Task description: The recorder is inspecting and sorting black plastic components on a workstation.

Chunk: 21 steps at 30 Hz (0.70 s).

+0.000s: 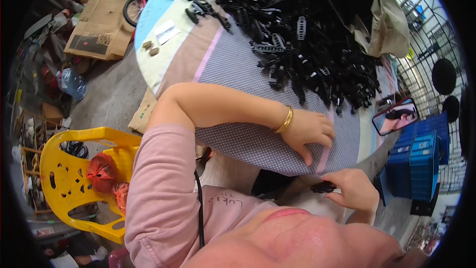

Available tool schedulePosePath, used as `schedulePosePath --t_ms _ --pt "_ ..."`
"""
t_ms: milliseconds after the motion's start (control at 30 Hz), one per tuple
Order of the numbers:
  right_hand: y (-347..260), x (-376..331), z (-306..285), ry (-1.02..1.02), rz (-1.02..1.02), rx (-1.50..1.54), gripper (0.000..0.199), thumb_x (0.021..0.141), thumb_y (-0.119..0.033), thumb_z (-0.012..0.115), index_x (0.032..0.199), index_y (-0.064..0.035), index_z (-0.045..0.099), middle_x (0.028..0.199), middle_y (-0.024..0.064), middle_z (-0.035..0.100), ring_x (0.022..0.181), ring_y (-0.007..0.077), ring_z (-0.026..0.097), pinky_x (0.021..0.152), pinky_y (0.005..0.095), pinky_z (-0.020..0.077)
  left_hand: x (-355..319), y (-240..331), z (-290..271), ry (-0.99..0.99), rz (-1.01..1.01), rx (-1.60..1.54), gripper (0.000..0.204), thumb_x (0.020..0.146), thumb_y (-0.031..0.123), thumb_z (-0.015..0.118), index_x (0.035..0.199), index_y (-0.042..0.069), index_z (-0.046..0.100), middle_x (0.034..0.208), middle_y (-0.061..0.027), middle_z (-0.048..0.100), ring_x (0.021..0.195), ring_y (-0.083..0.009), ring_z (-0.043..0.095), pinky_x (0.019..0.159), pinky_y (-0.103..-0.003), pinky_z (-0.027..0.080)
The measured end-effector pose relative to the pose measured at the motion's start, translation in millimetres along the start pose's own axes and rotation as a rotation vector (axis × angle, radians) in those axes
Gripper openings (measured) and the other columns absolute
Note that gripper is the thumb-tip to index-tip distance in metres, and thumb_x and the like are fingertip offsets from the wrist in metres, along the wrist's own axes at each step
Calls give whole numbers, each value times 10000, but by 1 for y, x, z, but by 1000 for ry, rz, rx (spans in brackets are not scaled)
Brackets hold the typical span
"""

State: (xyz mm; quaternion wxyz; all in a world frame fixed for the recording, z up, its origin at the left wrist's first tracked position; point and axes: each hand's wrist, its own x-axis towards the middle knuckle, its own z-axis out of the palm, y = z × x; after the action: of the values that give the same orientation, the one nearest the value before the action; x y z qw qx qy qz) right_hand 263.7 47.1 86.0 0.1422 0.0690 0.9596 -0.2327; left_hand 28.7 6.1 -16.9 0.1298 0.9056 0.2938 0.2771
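My left hand (310, 131), with a gold bangle at its wrist, lies on the patterned tablecloth (243, 141) near the table's front edge. Its fingers are spread and nothing is in them. Just off that edge, at the lower right, my right hand (354, 191) grips a small black plastic piece (323, 187) between thumb and fingers. The piece's exact kind is too small to tell. Beyond my left hand spreads a large heap of black plastic parts (297, 44), some ladder-like, some clip-like. A few lie loose at the heap's left side.
A torn sack (389, 20) borders the heap. A phone (395, 117) stands propped at the table's right, above blue crates (414, 151). To the left is a yellow plastic chair (57, 188) holding red bags (101, 171). A brown paper bag (101, 20) and a bicycle wheel (133, 11) stand behind.
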Motion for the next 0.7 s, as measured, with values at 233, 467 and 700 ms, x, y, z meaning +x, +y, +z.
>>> schedulePosePath --t_ms 233,467,700 --pt "20 45 -42 222 -183 -32 409 685 -146 727 1061 -30 613 986 144 640 892 272 621 702 361 496 -6 12 21 -81 -54 222 709 825 584 491 1334 95 424 1413 -220 307 1343 -372 236 1071 -569 154" --pt "128 230 -133 870 -134 -395 493 775 -253 677 1170 6 536 1233 197 504 1118 348 501 951 399 395 -6 8 43 112 14 216 634 816 553 501 1230 74 509 1339 -259 368 1300 -389 289 1026 -600 179" --pt "296 332 -240 1183 431 -691 731 800 -539 588 1317 -52 416 1226 276 475 1128 416 471 941 465 402 -2 8 48 72 -3 164 665 777 519 564 1213 23 486 1308 -299 384 1282 -459 296 1021 -643 166"
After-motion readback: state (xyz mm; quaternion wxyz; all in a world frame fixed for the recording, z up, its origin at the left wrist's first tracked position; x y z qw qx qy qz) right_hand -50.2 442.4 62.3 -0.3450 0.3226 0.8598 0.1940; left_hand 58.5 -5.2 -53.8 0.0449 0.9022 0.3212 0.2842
